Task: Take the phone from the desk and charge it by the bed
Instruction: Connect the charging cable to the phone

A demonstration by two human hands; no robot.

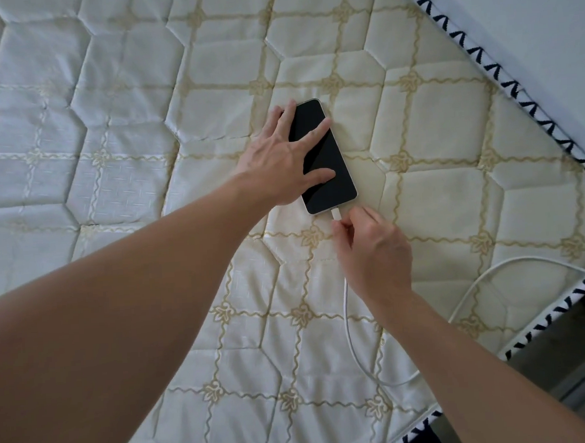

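Observation:
A phone point(329, 172) with a dark screen and pale edge lies face up on the quilted cream mattress point(142, 93). My left hand point(277, 161) rests on it, fingers spread across the screen and its left side, pressing it flat. A white charging cable point(349, 323) runs up from the lower right, and its plug sits at the phone's bottom edge. My right hand point(370, 251) pinches the cable just behind the plug.
The cable loops back over the mattress toward the right edge point(510, 264). Black-and-white zigzag piping point(500, 71) trims the mattress border. A pale wall point(545, 21) lies beyond at the upper right, and a dark gap with floor shows at the lower right point(562, 359).

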